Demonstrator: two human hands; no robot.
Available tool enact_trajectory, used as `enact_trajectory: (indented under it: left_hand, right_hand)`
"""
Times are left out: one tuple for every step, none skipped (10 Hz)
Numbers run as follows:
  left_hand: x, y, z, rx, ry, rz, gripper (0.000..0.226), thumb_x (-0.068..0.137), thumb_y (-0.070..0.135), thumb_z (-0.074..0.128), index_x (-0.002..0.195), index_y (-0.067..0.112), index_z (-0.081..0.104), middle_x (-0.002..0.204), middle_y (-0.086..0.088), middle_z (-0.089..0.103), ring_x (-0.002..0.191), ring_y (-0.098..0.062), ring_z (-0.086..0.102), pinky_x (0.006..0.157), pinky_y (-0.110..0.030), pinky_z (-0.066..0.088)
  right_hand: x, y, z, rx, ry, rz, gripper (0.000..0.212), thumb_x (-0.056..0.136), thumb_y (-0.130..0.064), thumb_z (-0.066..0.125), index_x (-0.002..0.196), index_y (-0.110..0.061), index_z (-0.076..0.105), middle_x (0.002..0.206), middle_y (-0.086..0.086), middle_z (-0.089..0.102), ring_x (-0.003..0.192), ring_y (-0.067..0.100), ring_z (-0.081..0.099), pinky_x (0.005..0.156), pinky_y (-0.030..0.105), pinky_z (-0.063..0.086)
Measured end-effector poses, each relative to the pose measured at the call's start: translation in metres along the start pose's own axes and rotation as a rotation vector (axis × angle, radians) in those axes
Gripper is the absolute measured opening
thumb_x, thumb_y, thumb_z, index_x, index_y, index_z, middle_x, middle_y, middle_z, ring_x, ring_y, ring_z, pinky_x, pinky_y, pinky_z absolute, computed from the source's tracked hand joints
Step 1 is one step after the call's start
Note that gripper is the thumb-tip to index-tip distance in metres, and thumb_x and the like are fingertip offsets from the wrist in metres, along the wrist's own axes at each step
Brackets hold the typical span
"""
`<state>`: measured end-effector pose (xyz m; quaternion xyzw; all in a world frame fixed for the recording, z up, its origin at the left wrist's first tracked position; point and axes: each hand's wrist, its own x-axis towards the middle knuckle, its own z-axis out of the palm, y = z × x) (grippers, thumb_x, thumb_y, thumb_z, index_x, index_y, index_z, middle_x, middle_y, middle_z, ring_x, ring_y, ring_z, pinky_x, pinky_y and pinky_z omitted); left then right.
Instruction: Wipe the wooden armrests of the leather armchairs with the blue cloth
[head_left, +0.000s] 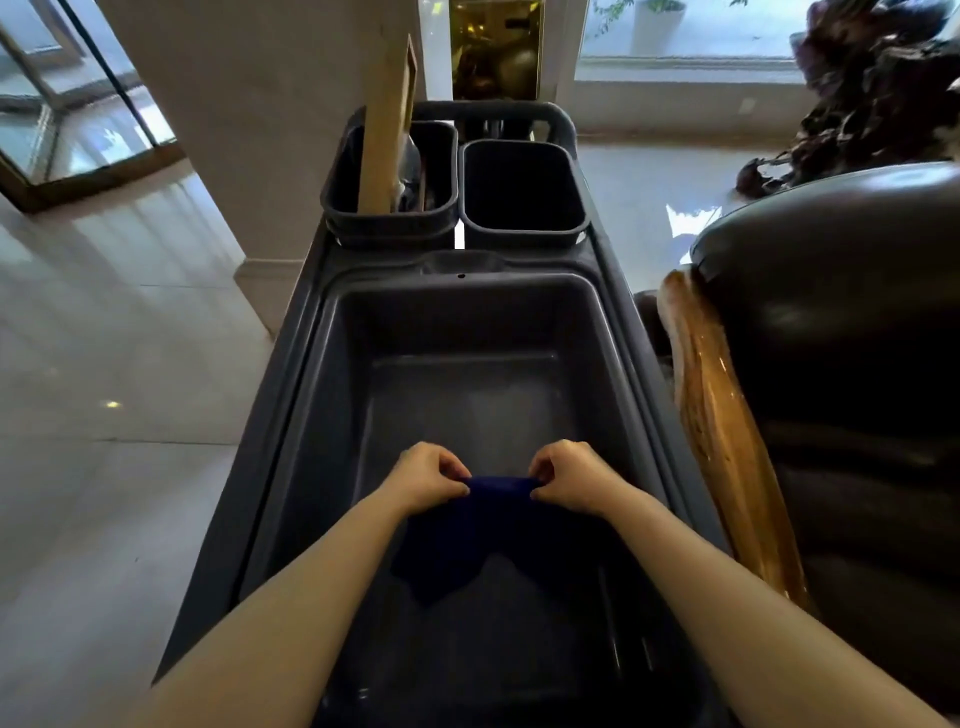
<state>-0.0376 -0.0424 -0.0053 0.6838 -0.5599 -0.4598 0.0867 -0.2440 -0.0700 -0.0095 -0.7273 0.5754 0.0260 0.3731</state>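
The dark blue cloth (488, 525) hangs over the large grey tub (332, 395) of a cleaning cart. My left hand (428, 475) pinches its top left corner and my right hand (569, 475) pinches its top right corner, so the top edge is stretched between them. To the right stands a dark leather armchair (841, 338) with a glossy wooden armrest (722, 431) running alongside the cart, apart from both hands.
Two smaller dark bins sit at the cart's far end: the left one (441, 156) holds a tall wooden-handled tool (387, 130), the right one (524, 234) looks empty. A pillar (249, 130) stands left of the cart. Pale glossy floor tiles (114, 364) spread to the left.
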Motion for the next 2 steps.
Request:
enact_trajectory:
  left_hand:
    - [0.0063, -0.0038, 0.0003, -0.028, 0.016, 0.0, 0.011, 0.075, 0.011, 0.071, 0.082, 0.019, 0.071, 0.09, -0.003, 0.071, 0.085, -0.014, 0.065, 0.083, -0.033, 0.055]
    - [0.008, -0.0015, -0.003, -0.05, -0.009, -0.006, 0.011, 0.074, 0.011, 0.072, 0.08, 0.02, 0.07, 0.09, -0.003, 0.071, 0.087, -0.014, 0.065, 0.081, -0.033, 0.056]
  right_hand:
    - [0.0074, 0.0017, 0.0003, 0.01, 0.001, 0.009, 0.024, 0.075, -0.017, 0.073, 0.097, -0.013, 0.067, 0.097, 0.005, 0.068, 0.084, 0.016, 0.061, 0.073, 0.025, 0.051]
    - [0.0074, -0.0003, -0.001, 0.006, 0.0, 0.029, 0.027, 0.075, -0.017, 0.073, 0.101, -0.011, 0.067, 0.101, 0.008, 0.069, 0.09, 0.018, 0.063, 0.076, 0.025, 0.05]
